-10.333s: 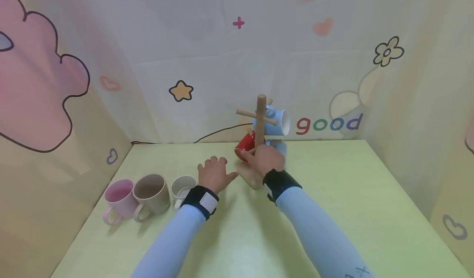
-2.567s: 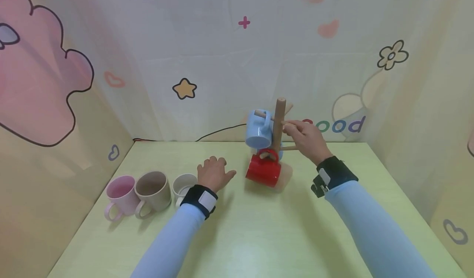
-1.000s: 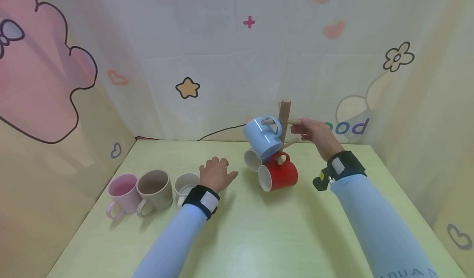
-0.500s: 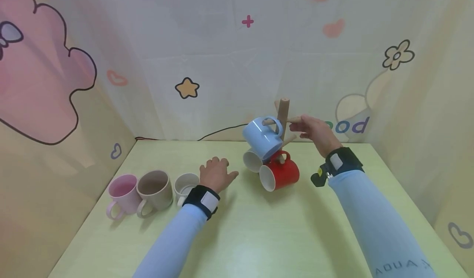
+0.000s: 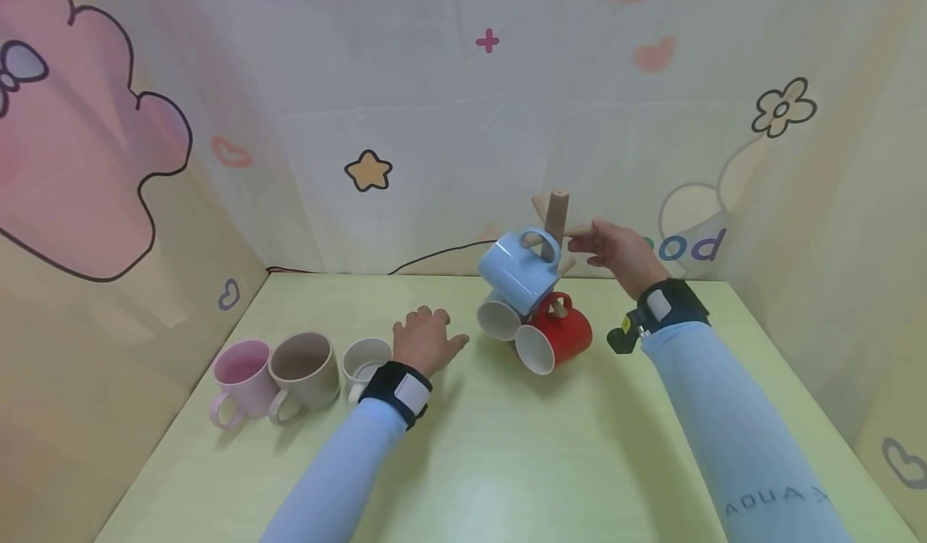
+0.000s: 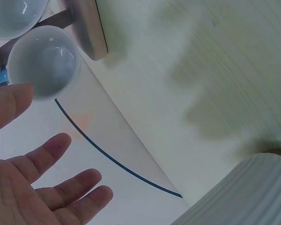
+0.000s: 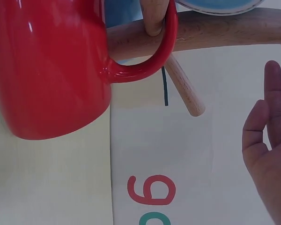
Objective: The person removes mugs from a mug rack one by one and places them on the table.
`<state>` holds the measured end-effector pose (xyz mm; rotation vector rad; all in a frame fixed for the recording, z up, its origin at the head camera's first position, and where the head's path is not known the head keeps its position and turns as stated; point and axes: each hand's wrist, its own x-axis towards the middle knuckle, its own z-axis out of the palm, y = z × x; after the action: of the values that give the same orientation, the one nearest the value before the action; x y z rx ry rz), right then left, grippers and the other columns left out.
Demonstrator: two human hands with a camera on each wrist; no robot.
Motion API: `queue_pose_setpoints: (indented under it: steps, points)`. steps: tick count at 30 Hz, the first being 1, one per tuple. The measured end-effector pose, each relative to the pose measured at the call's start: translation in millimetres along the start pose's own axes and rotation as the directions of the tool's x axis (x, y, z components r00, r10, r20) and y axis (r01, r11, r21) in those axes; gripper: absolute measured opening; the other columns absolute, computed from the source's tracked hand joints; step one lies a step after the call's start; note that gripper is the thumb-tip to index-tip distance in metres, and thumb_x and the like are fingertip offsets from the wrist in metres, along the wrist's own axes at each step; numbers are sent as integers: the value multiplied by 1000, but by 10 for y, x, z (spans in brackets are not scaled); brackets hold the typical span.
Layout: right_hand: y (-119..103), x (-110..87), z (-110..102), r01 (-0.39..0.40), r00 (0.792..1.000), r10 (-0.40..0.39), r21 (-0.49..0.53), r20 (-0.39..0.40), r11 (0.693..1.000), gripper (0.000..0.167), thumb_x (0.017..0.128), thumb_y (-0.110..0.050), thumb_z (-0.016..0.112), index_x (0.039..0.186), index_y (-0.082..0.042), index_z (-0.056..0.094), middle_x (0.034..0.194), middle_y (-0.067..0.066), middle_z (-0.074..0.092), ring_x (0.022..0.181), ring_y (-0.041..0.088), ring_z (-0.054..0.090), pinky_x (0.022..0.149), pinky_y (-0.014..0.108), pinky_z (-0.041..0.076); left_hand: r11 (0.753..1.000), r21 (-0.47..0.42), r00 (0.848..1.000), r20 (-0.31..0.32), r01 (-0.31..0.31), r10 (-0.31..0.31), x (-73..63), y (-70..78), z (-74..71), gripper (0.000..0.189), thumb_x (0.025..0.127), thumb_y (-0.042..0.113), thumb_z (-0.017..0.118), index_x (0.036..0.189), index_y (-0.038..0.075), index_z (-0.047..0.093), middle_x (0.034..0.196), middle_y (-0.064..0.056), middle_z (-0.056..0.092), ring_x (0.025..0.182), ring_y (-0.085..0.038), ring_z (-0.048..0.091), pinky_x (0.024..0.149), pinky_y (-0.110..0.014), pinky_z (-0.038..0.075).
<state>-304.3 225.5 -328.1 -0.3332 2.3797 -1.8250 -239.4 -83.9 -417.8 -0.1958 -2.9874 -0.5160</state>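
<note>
A wooden mug tree (image 5: 556,213) stands tilted at the back of the table. On its pegs hang an upper light-blue mug (image 5: 516,273), a red mug (image 5: 568,334) and a lower mug (image 5: 498,318) with a white inside, partly hidden. My right hand (image 5: 621,255) pinches the end of a peg on the tree's right; its thumb is hidden. In the right wrist view, the red mug's handle (image 7: 145,70) loops over a peg. My left hand (image 5: 427,340) is held with fingers spread, close beside a white mug (image 5: 362,359), touching no mug.
Left of the white mug stand a beige mug (image 5: 307,374) and a pink mug (image 5: 246,378), upright with handles toward me. The pale green table (image 5: 492,462) meets a printed curtain (image 5: 420,84) behind and at both sides.
Held by a peg, the mug tree has turned slightly; the red mug has swung a little right with its mouth more toward me. Compared with earlier, the blue mugs have come round. The left hand stays put.
</note>
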Motion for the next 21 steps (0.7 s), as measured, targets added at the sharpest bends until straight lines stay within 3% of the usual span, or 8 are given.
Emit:
queue_pose_setpoints:
  steps: [12,21]
  points:
    - [16,68,-16,-11,1000,11,56,-7,998,68,104,-56,30,134,-1,55,127,9,61,130,29,45,109,50,28,1000,12,1000,-2,-1,1,1,18,26,47,92,45,68,119,6,66,109,-15,62,103,-35,57,89,-54,44]
    - [-122,19,-19,-20,999,15,102,44,995,63,104,-55,33,127,-4,61,114,-1,67,127,31,47,109,52,27,1000,10,1000,-13,1,-1,23,-6,60,48,91,45,68,119,5,66,110,-15,62,103,-35,57,89,-54,44]
